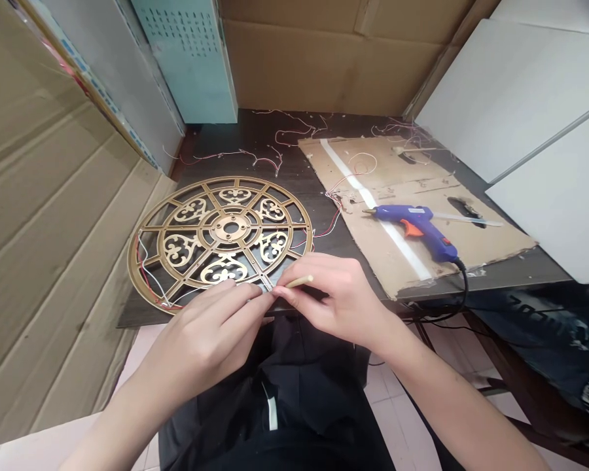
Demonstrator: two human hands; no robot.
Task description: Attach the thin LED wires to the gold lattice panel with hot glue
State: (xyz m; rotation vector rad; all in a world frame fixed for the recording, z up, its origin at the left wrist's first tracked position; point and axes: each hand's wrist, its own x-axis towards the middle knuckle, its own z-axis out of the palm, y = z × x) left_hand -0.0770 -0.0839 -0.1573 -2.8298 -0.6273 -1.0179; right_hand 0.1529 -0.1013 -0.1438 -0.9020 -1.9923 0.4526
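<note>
A round bronze openwork disc (pixel 232 212) with scroll ornaments lies flat on the dark table. Thin red and white wires (pixel 147 258) run along its rim at the left and right. My left hand (pixel 220 317) is at the disc's near edge, its fingers closed in a pinch; what they grip is hidden. Close beside it, my right hand (pixel 324 288) is closed around a thin pale stick (pixel 302 282), whose end sticks out between the fingers. The fingertips of both hands almost meet at the rim.
A blue glue gun (pixel 417 222) with an orange trigger lies on a cardboard sheet (pixel 436 180) at the right. Its cord (pixel 464 294) hangs over the table edge. Loose wires (pixel 294 134) lie at the back. A light-blue panel (pixel 191 62) and white boards (pixel 510 85) stand around.
</note>
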